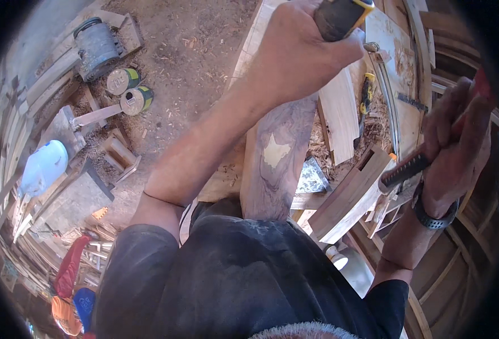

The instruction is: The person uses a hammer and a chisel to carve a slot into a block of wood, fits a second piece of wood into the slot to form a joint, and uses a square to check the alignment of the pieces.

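At the top centre my left hand (pixel 297 53) is closed around a black-and-yellow chisel handle (pixel 340 20); the blade is out of sight. My right hand (pixel 455 147) is raised at the far right, fingers wrapped round a hammer with a black ribbed grip (pixel 404 170) and a red upper part (pixel 482 85). The hammer's head does not show clearly. Beneath my left forearm a long wooden board (pixel 266 189) with dark grain and a pale patch runs away from my body. Where the chisel meets the wood is hidden.
Another yellow-and-black tool (pixel 367 93) lies among shavings, beside loose wood pieces (pixel 340 116) and a slotted block (pixel 354 195). Two cans (pixel 136 100), a grey bucket (pixel 97 48), a white plastic jug (pixel 45 166) and offcuts lie on the left floor. Curved timbers (pixel 481 226) line the right.
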{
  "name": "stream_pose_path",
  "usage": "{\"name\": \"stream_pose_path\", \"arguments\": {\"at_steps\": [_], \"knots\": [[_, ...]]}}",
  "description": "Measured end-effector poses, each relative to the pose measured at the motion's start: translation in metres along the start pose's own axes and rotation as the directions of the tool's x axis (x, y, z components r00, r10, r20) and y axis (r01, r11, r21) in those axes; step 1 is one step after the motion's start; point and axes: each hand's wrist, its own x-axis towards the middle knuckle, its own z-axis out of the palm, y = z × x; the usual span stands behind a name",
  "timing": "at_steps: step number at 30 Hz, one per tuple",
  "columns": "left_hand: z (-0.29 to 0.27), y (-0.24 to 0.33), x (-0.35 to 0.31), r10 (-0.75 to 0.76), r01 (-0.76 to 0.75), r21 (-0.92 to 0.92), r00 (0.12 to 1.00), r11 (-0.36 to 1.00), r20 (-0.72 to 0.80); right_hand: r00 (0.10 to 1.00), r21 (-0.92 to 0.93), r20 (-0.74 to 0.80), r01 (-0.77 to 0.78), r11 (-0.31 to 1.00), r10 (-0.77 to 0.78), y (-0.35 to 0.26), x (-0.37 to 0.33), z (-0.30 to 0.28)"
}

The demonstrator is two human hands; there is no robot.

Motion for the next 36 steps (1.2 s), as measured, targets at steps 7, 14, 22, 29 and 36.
{"name": "stream_pose_path", "arguments": {"at_steps": [7,14,22,29,36], "knots": [[-0.019,-0.026,-0.01,0.085,-0.099,0.107,0.988,0.989,0.132,0.811,-0.566,0.581,0.347,0.748,0.063,-0.027,0.016,0.016],[-0.032,-0.023,-0.012,0.367,-0.354,-0.107,0.85,0.929,0.378,0.821,-0.588,0.565,0.332,0.737,0.081,-0.04,-0.008,-0.011],[-0.03,0.001,-0.004,0.095,-0.093,-0.019,0.963,0.995,0.251,0.962,-0.506,0.179,0.269,0.82,-0.205,0.007,-0.032,-0.037],[-0.013,0.0,-0.013,0.196,-0.196,0.162,0.98,0.967,0.018,0.982,-0.32,0.086,0.19,0.928,-0.171,-0.022,-0.017,-0.015],[-0.008,-0.023,-0.015,0.116,-0.112,-0.066,0.992,0.991,0.051,0.98,-0.086,0.118,0.174,0.981,-0.163,-0.04,0.007,-0.027]]}}
